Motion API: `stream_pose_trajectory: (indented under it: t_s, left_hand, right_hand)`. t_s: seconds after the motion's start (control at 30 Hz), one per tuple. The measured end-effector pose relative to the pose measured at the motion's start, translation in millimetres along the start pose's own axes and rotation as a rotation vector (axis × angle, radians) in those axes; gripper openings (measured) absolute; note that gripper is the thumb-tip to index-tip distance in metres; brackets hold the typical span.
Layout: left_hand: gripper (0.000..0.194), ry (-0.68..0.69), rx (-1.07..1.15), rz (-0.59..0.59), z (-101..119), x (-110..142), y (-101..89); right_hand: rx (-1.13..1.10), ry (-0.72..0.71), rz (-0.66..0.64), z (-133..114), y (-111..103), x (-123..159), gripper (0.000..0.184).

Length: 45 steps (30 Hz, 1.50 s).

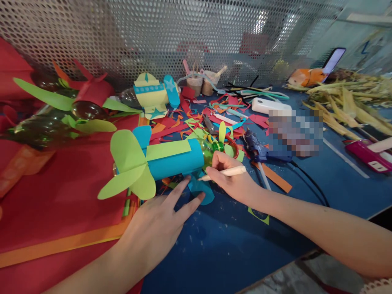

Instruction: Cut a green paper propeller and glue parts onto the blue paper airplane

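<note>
A plastic bottle wrapped in blue paper [177, 161] lies on its side, its green neck pointing right. Lime-green paper fins [128, 165] spread from its left end, and a lime strip [168, 149] runs along its top. A blue paper wing [202, 192] sticks out toward me from its near side. My left hand [162, 216] rests with fingers spread, two fingertips on that wing. Between the fingers of my right hand [229, 177] is a white pen [228, 171], its tip at the wing where it meets the bottle.
Paper scraps [171, 126] litter the table behind the bottle. A blue glue gun [260, 149] with its cord lies to the right. Other paper-decorated bottles [92, 94] stand at the left, over red paper sheets [76, 183]. Dried husks [349, 98] and a perforated metal screen [171, 32] are behind.
</note>
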<state>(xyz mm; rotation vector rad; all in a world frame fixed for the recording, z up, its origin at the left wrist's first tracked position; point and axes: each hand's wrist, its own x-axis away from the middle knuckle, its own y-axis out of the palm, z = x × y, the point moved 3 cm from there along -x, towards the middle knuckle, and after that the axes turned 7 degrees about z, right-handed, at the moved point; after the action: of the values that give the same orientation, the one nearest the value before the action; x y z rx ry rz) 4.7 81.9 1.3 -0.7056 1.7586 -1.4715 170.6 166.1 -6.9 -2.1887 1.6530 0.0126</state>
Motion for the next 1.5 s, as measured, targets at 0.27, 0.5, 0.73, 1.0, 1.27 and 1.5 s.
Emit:
stream_pose_trajectory:
  t_s: [0.27, 0.5, 0.73, 1.0, 1.27, 1.5]
  left_hand:
    - [0.062, -0.009, 0.000, -0.027, -0.7, 1.0, 0.4]
    - [0.063, -0.008, -0.005, -0.030, 0.1, -0.1, 0.7]
    - [0.063, -0.002, -0.011, -0.028, -0.3, -1.3, -1.2]
    - [0.060, -0.018, 0.010, -0.008, -1.5, 1.0, 0.6]
    - [0.062, -0.015, -0.004, -0.034, 0.0, -0.4, 0.3]
    - [0.060, -0.013, 0.018, 0.000, -2.2, 1.4, 1.1]
  right_hand:
    - [-0.018, 0.020, -0.004, 2.1, 0.1, 0.9, 0.024]
    - [-0.013, 0.020, 0.006, 1.6, 0.3, 0.5, 0.024]
    - [-0.006, 0.019, -0.005, 1.0, -0.4, -0.2, 0.024]
    - [0.014, 0.026, -0.024, 0.4, -0.5, 0.6, 0.024]
    - [0.003, 0.019, -0.005, 0.3, -0.8, 0.7, 0.024]
    - [-0.004, 0.000, -0.002, 0.7, 0.0, 0.3, 0.024]
